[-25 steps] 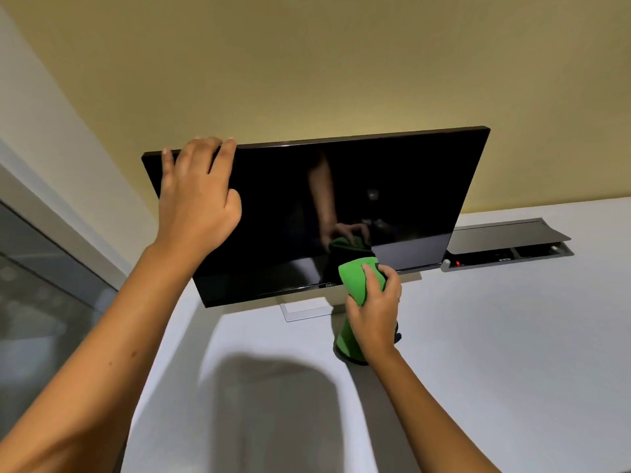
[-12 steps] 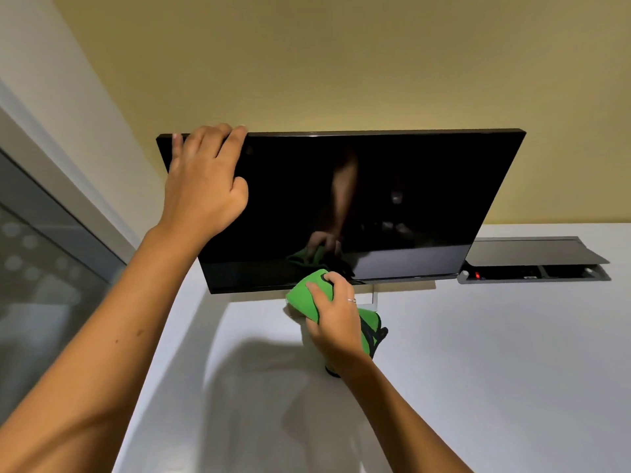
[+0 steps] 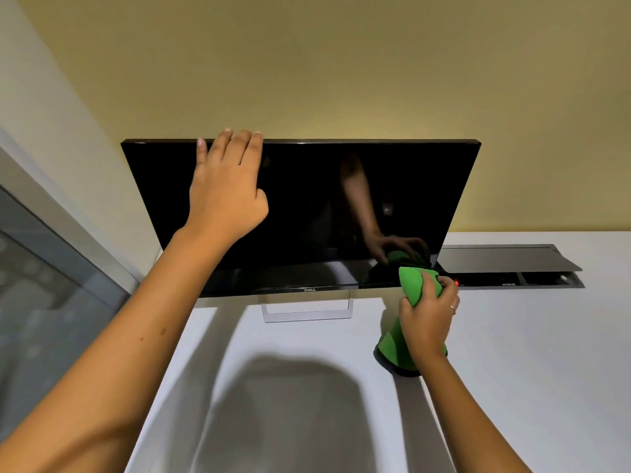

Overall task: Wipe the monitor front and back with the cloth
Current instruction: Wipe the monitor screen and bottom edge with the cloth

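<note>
Monitor (image 3: 307,213) bottom edge got wiped: my right hand (image 3: 428,319), gripping the cloth (image 3: 411,285), had swept to its right corner; left hand (image 3: 227,189) hooked over the top.

Monitor (image 3: 307,213): glossy black screen, plain and unlit, with a thin black bezel; small pale lettering is seen at the centre of the lower edge. Stand (image 3: 307,314): pale, silver-grey. Cloth (image 3: 411,285): bright green, unpatterned, with a darker edge noted at the hanging lower end. Table (image 3: 512,370): plain white, crossed by grey shadows. Wall (image 3: 307,63): flat mustard yellow, with an off-white section at left. Cable hatch (image 3: 505,259): grey lid over a dark recess; one small red light is recorded inside. Glass panel (image 3: 41,302): blue-grey, framed in light grey.
</note>
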